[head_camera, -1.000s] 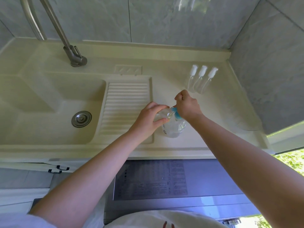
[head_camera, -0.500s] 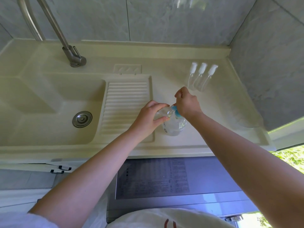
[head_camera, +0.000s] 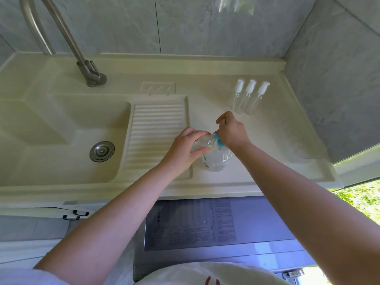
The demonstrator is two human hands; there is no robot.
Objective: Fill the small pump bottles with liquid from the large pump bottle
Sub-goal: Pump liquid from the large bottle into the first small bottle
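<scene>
Bottles of two sizes were in play: the large bottle [head_camera: 217, 159], clear and rounded with a blue pump [head_camera: 220, 141], stood on the counter [head_camera: 267, 161] near its front edge, just right of the ribbed drainboard [head_camera: 158, 128]; the left hand [head_camera: 185, 149] held a small bottle [head_camera: 202, 141] tilted against the pump's spout, thumb and fingers curled round it; the right hand [head_camera: 231, 130] sat on the pump head, fingers curled, and whether they pressed or merely rested could not be told. Judged from this, filling was the step in hand; the next move would call for a steady push on the pump while the small mouth stayed under the spout, since a slip would spill liquid on the counter.

Three capped bottles [head_camera: 249, 97] stood touching in a row toward the back right corner, slim clear tubes with white tops; whether they held liquid could not be told. The counter looked smooth, glossy, cream; the sink [head_camera: 61, 124] to the left was moulded in one piece with it, with a steel drain [head_camera: 101, 151] and a steel tap [head_camera: 90, 75].
</scene>
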